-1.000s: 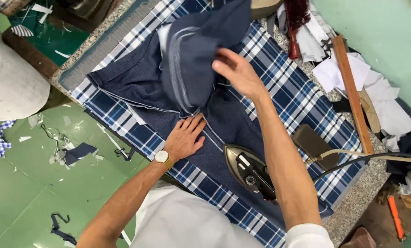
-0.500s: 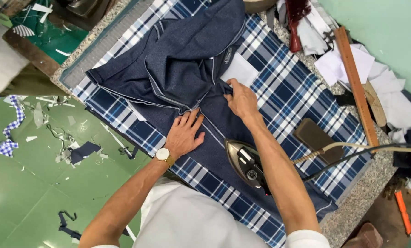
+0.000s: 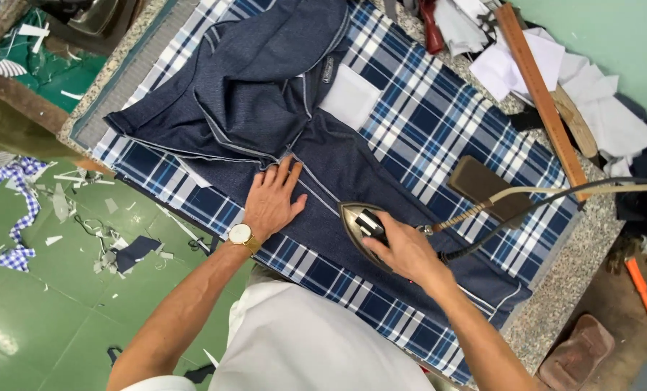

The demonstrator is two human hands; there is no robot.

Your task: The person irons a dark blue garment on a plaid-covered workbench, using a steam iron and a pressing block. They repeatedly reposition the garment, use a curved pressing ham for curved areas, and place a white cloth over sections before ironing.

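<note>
On a plaid-covered ironing table, the right hand, off the cloth half a second ago, now grasps the iron, while the left hand presses flat, fingers spread, on the navy garment; pressing appears underway.

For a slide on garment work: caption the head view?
Left hand flattens navy garment on plaid board; right hand grips iron.
</note>
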